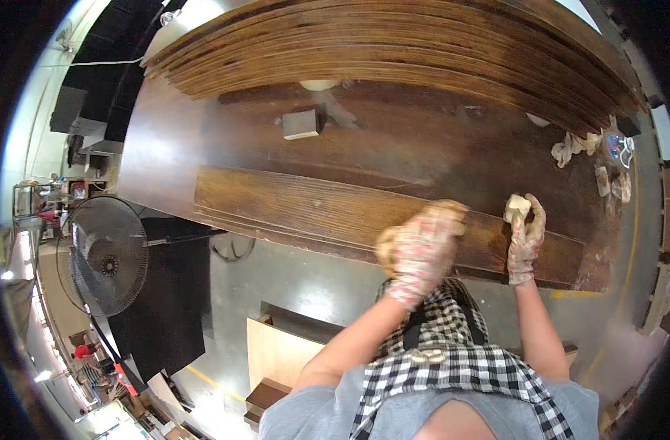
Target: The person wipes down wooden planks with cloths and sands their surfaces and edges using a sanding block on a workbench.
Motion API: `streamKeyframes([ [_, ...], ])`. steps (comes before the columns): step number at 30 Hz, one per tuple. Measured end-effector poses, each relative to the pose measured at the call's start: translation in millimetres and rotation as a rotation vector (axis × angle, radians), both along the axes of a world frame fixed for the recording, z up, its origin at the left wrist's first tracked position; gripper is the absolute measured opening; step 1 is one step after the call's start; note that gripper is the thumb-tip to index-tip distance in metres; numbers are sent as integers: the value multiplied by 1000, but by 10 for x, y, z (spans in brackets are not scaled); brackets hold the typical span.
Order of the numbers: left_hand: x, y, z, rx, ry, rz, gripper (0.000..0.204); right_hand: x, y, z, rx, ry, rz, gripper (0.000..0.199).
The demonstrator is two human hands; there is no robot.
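A long dark-stained wooden board [298, 204] with visible grain lies along the near edge of the brown worktable [394, 150]. My left hand [423, 253], in a white glove with a red pattern and tan fingers, is over the board's near edge. It is smeared by motion, so whether it holds anything cannot be made out. Further right, my right hand [524, 246], in a similar glove, has its fingers closed round a small cream-coloured block [518, 208] above the board's right part.
A tall stack of brown boards [394, 48] fills the table's far side. A grey block [300, 125] sits before it. Crumpled whitish cloth [566, 149] and small blocks [603, 181] lie at the right end. A large fan [104, 257] stands left; a pale wooden panel [280, 356] is below the table.
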State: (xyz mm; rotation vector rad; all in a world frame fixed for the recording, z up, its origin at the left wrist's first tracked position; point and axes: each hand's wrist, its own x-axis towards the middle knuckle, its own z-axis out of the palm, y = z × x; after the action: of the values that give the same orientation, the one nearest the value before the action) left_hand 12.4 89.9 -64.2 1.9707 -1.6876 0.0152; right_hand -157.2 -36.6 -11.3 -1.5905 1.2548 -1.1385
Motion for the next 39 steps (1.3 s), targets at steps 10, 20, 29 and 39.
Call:
streamKeyframes([
  [10, 1473, 149, 650, 148, -231, 400, 45, 18, -106, 41, -42, -168, 96, 50],
  [20, 2268, 316, 582, 61, -297, 479, 43, -916, -530, 256, -66, -170, 28, 50],
  [29, 106, -309, 673, 102, -49, -358, 50, 127, -366, 279, 148, -458, 281, 45],
  [39, -939, -481, 729, 7, 12, -1018, 29, -40, -448, 305, 364, -402, 631, 49],
])
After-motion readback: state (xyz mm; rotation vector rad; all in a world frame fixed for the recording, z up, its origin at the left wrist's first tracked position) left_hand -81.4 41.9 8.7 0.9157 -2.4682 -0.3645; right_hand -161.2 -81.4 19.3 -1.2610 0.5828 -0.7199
